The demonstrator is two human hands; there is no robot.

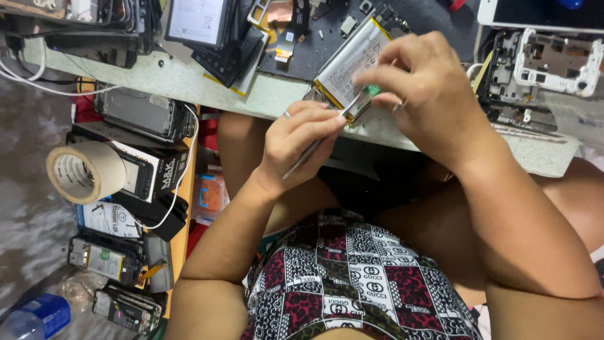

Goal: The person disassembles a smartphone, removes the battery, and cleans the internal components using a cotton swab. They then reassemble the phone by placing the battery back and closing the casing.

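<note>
left hand pinches thin metal tweezers, fingers closed around the shaft, tip angled up toward the lower corner of the phone battery. right hand clamps that lower end of the battery between thumb and fingertips, a bit of green tab showing under the fingers. battery is silver, flat, tilted, its far end over the dark mat on the pale worktop, its near end at the table edge just above the tweezer tip. tweezer tip touches or nearly touches the battery edge, cannot tell which. roll of tape and stripped phones sit well off to the left, a white phone frame to the right.
</note>
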